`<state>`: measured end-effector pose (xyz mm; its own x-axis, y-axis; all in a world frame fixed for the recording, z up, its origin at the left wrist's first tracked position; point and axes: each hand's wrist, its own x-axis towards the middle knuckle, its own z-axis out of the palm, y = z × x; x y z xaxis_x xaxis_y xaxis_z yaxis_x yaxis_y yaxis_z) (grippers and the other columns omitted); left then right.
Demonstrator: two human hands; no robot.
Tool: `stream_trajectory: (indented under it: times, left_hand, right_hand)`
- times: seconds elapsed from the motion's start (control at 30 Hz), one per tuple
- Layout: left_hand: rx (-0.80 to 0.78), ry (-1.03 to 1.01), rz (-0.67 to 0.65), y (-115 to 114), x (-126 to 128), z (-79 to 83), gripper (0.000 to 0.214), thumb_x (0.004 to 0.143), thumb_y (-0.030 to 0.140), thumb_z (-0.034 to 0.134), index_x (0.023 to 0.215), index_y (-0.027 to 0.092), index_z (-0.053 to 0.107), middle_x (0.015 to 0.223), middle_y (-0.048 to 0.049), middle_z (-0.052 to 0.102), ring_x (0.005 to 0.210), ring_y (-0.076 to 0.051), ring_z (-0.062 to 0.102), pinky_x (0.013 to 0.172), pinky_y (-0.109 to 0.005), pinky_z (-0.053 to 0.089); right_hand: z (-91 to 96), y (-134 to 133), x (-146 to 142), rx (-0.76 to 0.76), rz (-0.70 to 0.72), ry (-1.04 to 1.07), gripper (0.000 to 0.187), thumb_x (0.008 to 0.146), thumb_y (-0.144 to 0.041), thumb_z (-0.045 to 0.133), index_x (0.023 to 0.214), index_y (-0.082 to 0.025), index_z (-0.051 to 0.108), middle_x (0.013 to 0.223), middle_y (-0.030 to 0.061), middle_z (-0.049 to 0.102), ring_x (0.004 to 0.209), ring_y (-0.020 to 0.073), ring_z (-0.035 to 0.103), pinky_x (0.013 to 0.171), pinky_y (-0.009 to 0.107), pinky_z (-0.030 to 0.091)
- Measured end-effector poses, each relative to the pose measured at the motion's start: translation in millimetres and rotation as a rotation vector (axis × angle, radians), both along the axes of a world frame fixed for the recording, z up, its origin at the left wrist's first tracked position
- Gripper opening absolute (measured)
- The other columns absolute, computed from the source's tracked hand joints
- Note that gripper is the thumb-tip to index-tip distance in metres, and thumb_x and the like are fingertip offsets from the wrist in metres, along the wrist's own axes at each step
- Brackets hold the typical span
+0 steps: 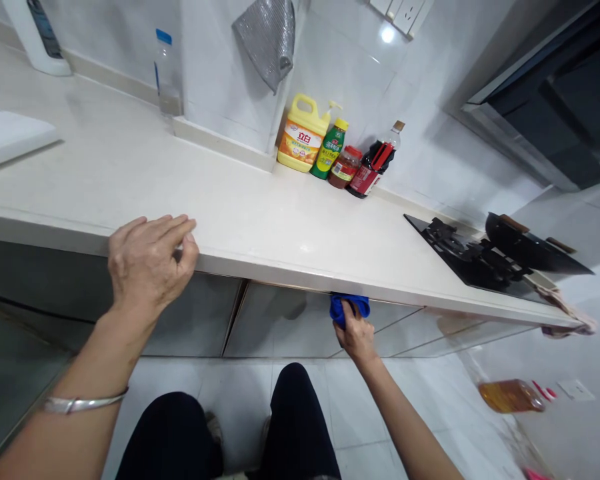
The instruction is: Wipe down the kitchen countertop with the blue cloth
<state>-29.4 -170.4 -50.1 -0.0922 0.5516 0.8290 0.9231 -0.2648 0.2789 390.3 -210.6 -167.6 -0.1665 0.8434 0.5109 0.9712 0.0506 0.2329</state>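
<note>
My left hand [150,260] rests over the front edge of the white countertop [260,213], its fingers stretched out on top and nothing in it. Lower and to the right, my right hand [357,337] grips a bunched blue cloth [349,308]. The cloth touches the top of a pale cabinet front [285,320], just under the counter's edge. Part of the cloth is hidden by my fingers.
Against the wall stand a yellow detergent jug [303,137], a green bottle [330,150], a red-lidded jar [345,168] and a dark sauce bottle [367,175]. A wok [525,247] sits on the gas stove [460,250] at right. An oil bottle [510,396] stands on the floor.
</note>
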Motion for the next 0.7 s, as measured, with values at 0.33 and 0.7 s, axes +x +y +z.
stream_trajectory:
  times: [0.33, 0.7]
  left_hand:
    - [0.042, -0.049, 0.044, 1.1, 5.2, -3.9, 0.028, 0.088, 0.026, 0.051, 0.107, 0.023, 0.070, 0.116, -0.0027, 0.071, 0.112, -0.023, 0.064, 0.111, -0.047, 0.039]
    - [0.028, -0.139, -0.047, 3.3, 5.1, -12.8, 0.032, 0.086, 0.024, 0.051, 0.114, 0.027, 0.067, 0.122, -0.0019, 0.068, 0.119, -0.026, 0.059, 0.116, -0.049, 0.030]
  right_hand:
    - [-11.9, -1.4, -47.7, 0.122, 0.005, 0.198, 0.060, 0.088, -0.030, 0.046, 0.144, -0.013, 0.039, 0.127, 0.0240, 0.053, 0.086, 0.0291, 0.065, 0.063, 0.037, 0.056]
    - [1.2, 9.1, -178.1, -0.094, 0.184, 0.019, 0.066, 0.082, -0.031, 0.060, 0.141, -0.005, 0.044, 0.107, 0.0247, 0.062, 0.072, 0.0257, 0.065, 0.057, 0.033, 0.054]
